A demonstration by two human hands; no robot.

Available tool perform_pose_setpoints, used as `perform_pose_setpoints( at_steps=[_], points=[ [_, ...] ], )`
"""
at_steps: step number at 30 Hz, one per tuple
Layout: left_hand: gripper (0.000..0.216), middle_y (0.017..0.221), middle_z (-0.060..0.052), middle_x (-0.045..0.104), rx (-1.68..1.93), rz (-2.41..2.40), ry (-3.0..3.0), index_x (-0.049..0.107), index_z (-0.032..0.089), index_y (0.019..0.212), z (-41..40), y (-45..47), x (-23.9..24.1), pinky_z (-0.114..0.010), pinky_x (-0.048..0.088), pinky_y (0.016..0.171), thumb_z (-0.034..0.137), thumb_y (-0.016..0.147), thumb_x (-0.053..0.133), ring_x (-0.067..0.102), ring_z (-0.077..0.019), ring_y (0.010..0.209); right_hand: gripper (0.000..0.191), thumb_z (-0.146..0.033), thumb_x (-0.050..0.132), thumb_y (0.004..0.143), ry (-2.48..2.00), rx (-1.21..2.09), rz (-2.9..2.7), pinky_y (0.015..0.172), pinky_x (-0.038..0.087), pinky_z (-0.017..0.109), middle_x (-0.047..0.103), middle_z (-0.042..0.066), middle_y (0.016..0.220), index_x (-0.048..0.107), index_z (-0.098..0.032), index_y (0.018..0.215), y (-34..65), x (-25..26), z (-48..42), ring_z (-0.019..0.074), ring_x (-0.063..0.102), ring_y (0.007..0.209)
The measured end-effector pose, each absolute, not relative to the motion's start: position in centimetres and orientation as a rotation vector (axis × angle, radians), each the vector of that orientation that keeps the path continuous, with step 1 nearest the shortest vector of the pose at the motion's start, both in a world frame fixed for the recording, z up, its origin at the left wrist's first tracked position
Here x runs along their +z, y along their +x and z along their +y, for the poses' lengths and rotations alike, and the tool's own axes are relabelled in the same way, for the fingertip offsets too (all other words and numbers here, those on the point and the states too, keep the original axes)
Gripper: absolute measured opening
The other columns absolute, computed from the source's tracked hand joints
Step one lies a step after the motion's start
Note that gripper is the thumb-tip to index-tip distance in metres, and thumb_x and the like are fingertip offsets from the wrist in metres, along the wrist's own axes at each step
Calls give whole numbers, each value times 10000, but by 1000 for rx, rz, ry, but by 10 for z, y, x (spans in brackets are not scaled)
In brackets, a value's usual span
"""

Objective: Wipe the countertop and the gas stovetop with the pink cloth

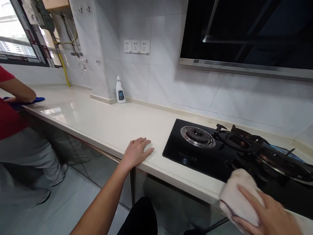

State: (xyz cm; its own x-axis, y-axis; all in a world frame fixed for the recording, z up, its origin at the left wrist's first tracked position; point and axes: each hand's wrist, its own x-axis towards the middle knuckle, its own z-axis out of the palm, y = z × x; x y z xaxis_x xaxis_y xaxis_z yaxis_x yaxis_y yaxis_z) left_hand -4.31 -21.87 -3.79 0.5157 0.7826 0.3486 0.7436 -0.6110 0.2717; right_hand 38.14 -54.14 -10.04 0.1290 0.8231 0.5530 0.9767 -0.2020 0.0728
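My left hand (137, 151) rests on the pale countertop (107, 120) near its front edge, fingers stretched out and nothing in them. At the lower right, my right hand (271, 212) grips a folded white cloth (241, 195), slightly blurred, over the counter's front edge by the stove. A black glass gas stove (181, 156) is set into the counter between and beyond my hands. Its left burner (198, 134) is bare of a pan support. Black pan supports (234, 140) lie heaped on the stove's right side.
A white spray bottle (120, 90) stands against the back wall. The dark range hood (244, 36) overhangs the stove. At far left, a person in a red top (11, 111) presses a blue cloth (36, 100) on the counter. Wall sockets (136, 46) sit above the counter.
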Motion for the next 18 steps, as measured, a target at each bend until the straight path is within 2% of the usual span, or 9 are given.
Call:
perform_pose_setpoints(
  at_steps=[3, 6, 9, 12, 14, 16, 18],
  points=[
    [575, 1530, -110, 597, 712, 1318, 2634, 661, 274, 1391, -220, -43, -37, -510, 379, 1176, 648, 1036, 407, 482, -328, 1469, 730, -589, 771, 784, -1936, -633, -1957, 830, 526, 523, 616, 179, 1270, 580, -315, 1434, 312, -80, -484, 392, 623, 1053],
    [566, 1481, -97, 639, 765, 1277, 2630, 674, 278, 1365, -220, -44, -37, -495, 397, 1155, 625, 1065, 343, 515, -307, 1437, 794, -544, 821, 786, -1858, -461, -2048, 867, 506, 506, 592, 155, 1299, 522, -331, 1489, 232, -58, -429, 364, 583, 1074],
    [509, 1432, -83, 670, 794, 1274, 2657, 693, 291, 1320, -221, -43, -36, -461, 411, 1134, 567, 1086, 335, 550, -273, 1390, 750, -458, 823, 815, -1749, -301, -2140, 878, 487, 530, 570, 146, 1330, 515, -344, 1490, 168, -43, -389, 357, 548, 1058],
    [473, 1402, -77, 683, 810, 1273, 2680, 709, 301, 1275, -221, -43, -36, -445, 418, 1118, 523, 1097, 331, 562, -257, 1360, 687, -264, 776, 829, -1590, -163, -2185, 915, 477, 540, 565, 126, 1351, 532, -369, 1462, 136, -37, -371, 350, 534, 1089],
    [470, 1368, -78, 695, 822, 1266, 2686, 715, 302, 1245, -222, -43, -36, -441, 426, 1099, 499, 1106, 312, 576, -255, 1331, 626, -183, 719, 829, -1514, -103, -2193, 945, 496, 468, 586, 77, 1328, 566, -377, 1404, 135, -33, -369, 296, 557, 1104],
    [477, 1322, -77, 711, 821, 1258, 2697, 720, 298, 1203, -223, -43, -35, -435, 436, 1069, 477, 1114, 287, 593, -255, 1296, 528, -187, 646, 872, -1476, -58, -2177, 939, 519, 369, 607, 42, 1279, 577, -358, 1366, 150, -27, -371, 228, 590, 1090],
    [495, 1263, -75, 726, 803, 1250, 2700, 719, 287, 1156, -224, -44, -33, -432, 442, 1037, 464, 1121, 258, 608, -256, 1261, 449, -249, 567, 932, -1502, -55, -2104, 963, 522, 338, 602, 52, 1290, 566, -322, 1375, 175, -17, -370, 208, 597, 1123]
  ],
)
